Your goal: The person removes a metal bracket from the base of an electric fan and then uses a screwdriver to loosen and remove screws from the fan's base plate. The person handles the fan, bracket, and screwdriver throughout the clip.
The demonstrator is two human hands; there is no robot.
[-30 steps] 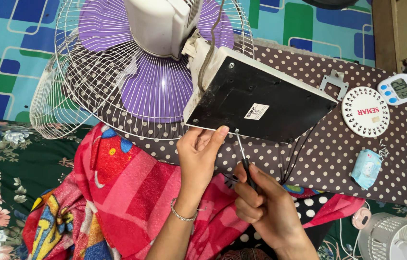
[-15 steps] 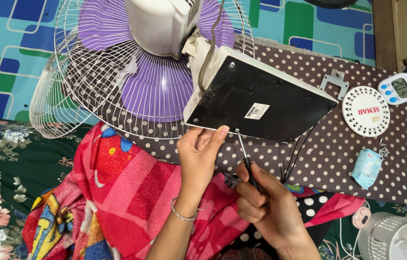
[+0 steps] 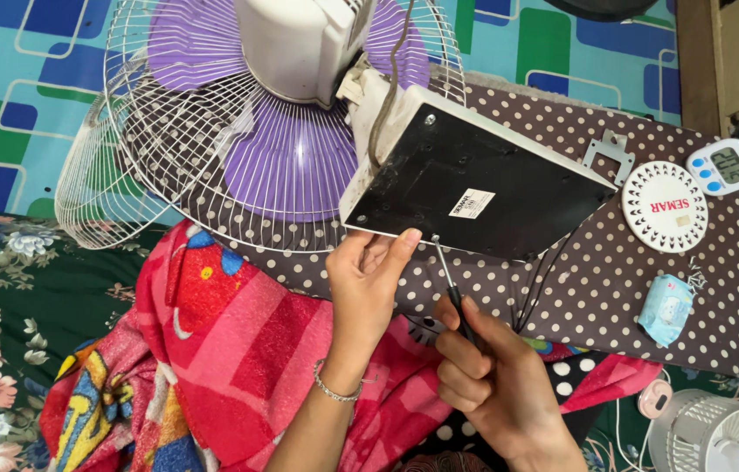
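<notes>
Both forearms bare, no sleeves in view. Left hand (image 3: 368, 284): thin silver chain bracelet (image 3: 334, 391) at the wrist. Right hand (image 3: 496, 385): no rings, no bracelet visible. Fingernails short, unpainted.

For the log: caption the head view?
Right hand drives slim black-handled screwdriver into black fan base; left hand steadies it.

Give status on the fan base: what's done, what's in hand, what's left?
Done: the fan lies on its side, base underside up; a round white cover and a metal bracket lie loose on the dotted cloth. In hand: left hand steadies the base edge, right hand holds a screwdriver, tip at that edge. Left: the black plate is still on; I can't count the remaining screws.
</notes>
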